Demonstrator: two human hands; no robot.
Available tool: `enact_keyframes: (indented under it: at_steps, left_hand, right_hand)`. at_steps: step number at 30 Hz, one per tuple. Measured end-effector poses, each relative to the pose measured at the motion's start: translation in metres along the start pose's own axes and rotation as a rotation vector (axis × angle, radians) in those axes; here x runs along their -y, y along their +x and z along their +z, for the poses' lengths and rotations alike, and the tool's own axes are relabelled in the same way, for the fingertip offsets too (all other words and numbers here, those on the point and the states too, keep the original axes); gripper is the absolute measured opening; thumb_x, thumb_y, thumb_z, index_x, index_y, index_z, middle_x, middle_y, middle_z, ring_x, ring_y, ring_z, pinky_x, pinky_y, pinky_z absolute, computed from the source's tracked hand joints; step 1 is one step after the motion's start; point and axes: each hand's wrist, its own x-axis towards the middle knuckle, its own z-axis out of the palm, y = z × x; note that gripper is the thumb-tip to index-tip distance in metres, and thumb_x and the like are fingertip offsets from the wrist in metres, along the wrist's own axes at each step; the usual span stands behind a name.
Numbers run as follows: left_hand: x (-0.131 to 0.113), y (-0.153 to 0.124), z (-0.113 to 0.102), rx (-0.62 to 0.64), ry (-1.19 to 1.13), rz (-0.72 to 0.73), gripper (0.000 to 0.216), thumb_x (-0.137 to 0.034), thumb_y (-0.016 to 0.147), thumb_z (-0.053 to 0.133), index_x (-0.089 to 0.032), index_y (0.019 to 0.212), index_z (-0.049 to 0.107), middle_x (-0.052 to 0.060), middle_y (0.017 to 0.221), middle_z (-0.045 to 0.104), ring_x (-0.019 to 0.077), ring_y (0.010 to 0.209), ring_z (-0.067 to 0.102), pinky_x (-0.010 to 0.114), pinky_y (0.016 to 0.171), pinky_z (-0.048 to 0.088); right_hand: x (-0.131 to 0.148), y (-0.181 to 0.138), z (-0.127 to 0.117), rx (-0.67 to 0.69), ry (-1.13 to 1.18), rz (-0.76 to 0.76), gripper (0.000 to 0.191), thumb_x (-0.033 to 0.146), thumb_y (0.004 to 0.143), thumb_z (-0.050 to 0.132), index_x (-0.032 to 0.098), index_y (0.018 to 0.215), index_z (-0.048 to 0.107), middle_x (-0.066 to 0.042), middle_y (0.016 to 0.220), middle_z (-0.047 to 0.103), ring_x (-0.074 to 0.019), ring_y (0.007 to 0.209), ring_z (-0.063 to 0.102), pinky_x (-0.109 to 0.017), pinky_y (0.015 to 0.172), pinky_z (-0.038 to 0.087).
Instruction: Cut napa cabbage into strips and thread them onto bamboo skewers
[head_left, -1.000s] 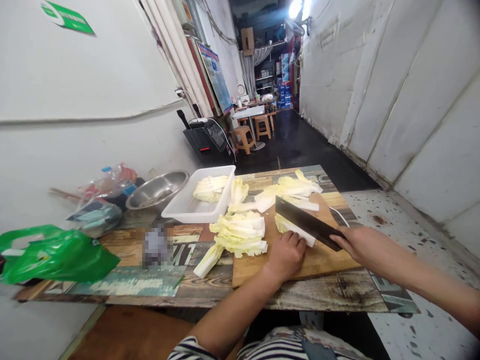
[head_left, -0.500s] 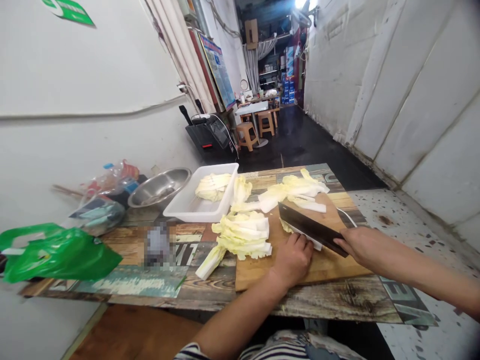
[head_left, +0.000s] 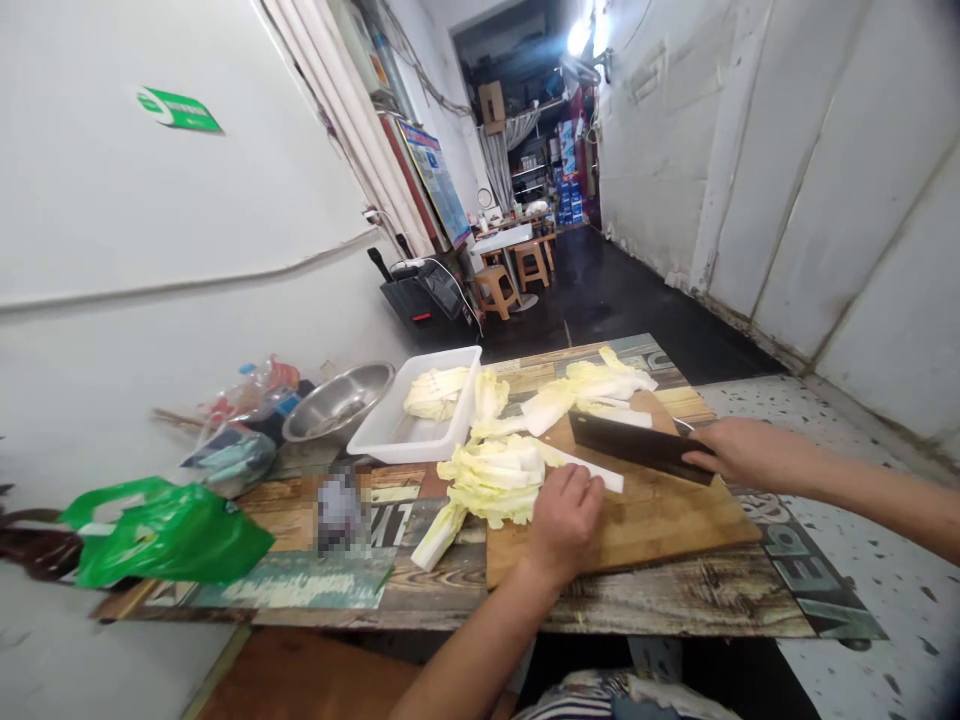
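My right hand (head_left: 746, 453) grips the handle of a dark cleaver (head_left: 636, 443), its blade held level above the wooden cutting board (head_left: 660, 515). My left hand (head_left: 564, 518) rests curled on the board, its fingers on a cabbage strip (head_left: 592, 467) at the edge of a pile of cut napa cabbage (head_left: 499, 478). More cabbage leaves (head_left: 592, 385) lie at the board's far end. A long white stalk (head_left: 439, 533) lies off the board to the left.
A white plastic tray (head_left: 390, 435) holding cabbage, a steel bowl (head_left: 337, 402), plastic bags and a green bag (head_left: 169, 535) crowd the table's left side by the wall. Stools and a small table (head_left: 517, 260) stand down the corridor.
The cleaver has lifted off the cabbage piece and moved right. My left hand has slid left with the cut piece toward the pile. The camera has shifted slightly.
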Motion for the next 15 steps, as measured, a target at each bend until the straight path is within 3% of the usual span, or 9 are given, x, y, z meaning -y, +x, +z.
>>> enact_keyframes:
  at_steps: [2,4,6,8,11,15]
  left_hand:
    - [0.021,0.0,-0.021,0.059,0.063,-0.174,0.028,-0.013,0.097,0.044,-0.023,0.11,0.068,0.013,0.107,0.068,0.024,0.101,0.063,0.04,0.091,0.053]
    - [0.046,0.001,-0.038,0.251,0.14,-0.391,0.03,-0.011,0.096,0.045,-0.022,0.109,0.069,0.013,0.111,0.068,0.0257,0.108,0.062,0.041,0.095,0.051]
    - [0.071,0.003,-0.047,0.456,0.179,-0.532,0.026,-0.01,0.093,0.048,-0.019,0.098,0.071,0.014,0.103,0.07,0.0275,0.105,0.063,0.04,0.091,0.051]
    - [0.092,0.008,-0.048,0.57,0.171,-0.591,0.021,-0.014,0.091,0.053,-0.017,0.083,0.072,0.013,0.09,0.071,0.0276,0.095,0.066,0.037,0.085,0.051]
    - [0.112,0.024,-0.034,0.608,0.135,-0.636,0.021,-0.024,0.093,0.054,-0.019,0.085,0.073,0.013,0.09,0.072,0.0268,0.096,0.066,0.035,0.086,0.049]
    - [0.111,0.062,0.01,0.62,0.052,-0.67,0.022,-0.033,0.093,0.058,-0.018,0.101,0.073,0.015,0.107,0.072,0.0303,0.111,0.064,0.037,0.091,0.048]
  right_hand:
    - [-0.008,0.014,-0.005,-0.038,-0.019,0.003,0.033,0.036,0.096,0.048,0.018,0.078,0.07,-0.009,0.073,0.071,-0.0215,0.066,0.066,-0.028,0.057,0.036]
    - [-0.015,0.028,-0.006,-0.076,-0.036,0.016,0.034,0.037,0.096,0.047,0.018,0.08,0.07,-0.011,0.074,0.071,-0.0223,0.067,0.066,-0.028,0.058,0.034]
    - [-0.021,0.037,-0.002,-0.114,-0.044,0.03,0.036,0.038,0.098,0.044,0.017,0.085,0.07,-0.012,0.077,0.072,-0.023,0.068,0.066,-0.029,0.059,0.033]
    - [-0.025,0.036,0.004,-0.148,-0.042,0.04,0.04,0.04,0.1,0.04,0.016,0.088,0.07,-0.014,0.079,0.073,-0.0236,0.071,0.066,-0.029,0.06,0.033]
    - [-0.024,0.023,0.009,-0.191,-0.027,0.066,0.043,0.041,0.101,0.037,0.016,0.09,0.07,-0.015,0.077,0.072,-0.0258,0.071,0.067,-0.031,0.061,0.034]
    - [-0.014,-0.002,0.01,-0.254,-0.001,0.126,0.043,0.042,0.1,0.036,0.017,0.09,0.07,-0.015,0.074,0.073,-0.0289,0.068,0.067,-0.033,0.06,0.037]
